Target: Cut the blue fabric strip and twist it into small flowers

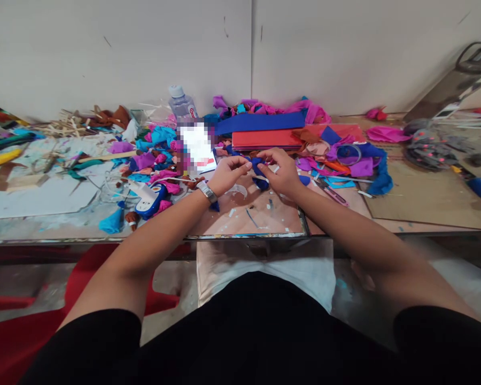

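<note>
Worktable strewn with paper scraps (bottle behind).

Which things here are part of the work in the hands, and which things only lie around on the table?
In hand:
- left hand and right hand, both pinching the dark blue fabric piece

Lying about:
- water bottle
- red sheet
- blue sheet
- tape roll
- pink and purple scraps

I sit in a craft workshop: my worktable is covered with coloured paper scraps, flat felt sheets, wooden sticks and dried glue stains, against a bare wall.
</note>
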The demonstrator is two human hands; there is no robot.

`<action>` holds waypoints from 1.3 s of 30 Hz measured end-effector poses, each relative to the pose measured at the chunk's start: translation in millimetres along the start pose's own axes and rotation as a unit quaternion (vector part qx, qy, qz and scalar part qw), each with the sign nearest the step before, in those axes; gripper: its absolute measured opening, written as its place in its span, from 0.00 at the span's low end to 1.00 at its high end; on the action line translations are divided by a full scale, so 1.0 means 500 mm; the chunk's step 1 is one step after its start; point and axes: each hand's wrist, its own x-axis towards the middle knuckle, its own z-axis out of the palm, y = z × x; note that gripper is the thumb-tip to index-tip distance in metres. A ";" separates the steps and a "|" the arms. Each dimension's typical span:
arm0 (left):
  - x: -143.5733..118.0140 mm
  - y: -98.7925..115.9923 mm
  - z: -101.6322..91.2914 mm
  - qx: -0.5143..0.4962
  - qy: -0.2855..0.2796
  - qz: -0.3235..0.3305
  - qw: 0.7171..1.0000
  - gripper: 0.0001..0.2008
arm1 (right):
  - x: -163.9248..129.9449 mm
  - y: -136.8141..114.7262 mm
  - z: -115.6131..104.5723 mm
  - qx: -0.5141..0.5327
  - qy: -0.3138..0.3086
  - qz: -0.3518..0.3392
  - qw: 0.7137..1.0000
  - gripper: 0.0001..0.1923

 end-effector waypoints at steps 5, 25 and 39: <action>-0.004 0.011 0.010 -0.054 0.025 -0.038 0.998 0.30 | -0.004 -0.001 0.006 0.015 0.000 -0.007 1.000 0.17; -0.004 0.007 0.004 0.085 -0.015 0.032 0.996 0.31 | 0.002 0.000 -0.006 -0.063 -0.087 -0.046 0.993 0.16; 0.006 -0.008 -0.001 0.022 0.000 0.037 0.999 0.32 | 0.000 -0.008 -0.004 0.018 -0.034 0.018 0.999 0.18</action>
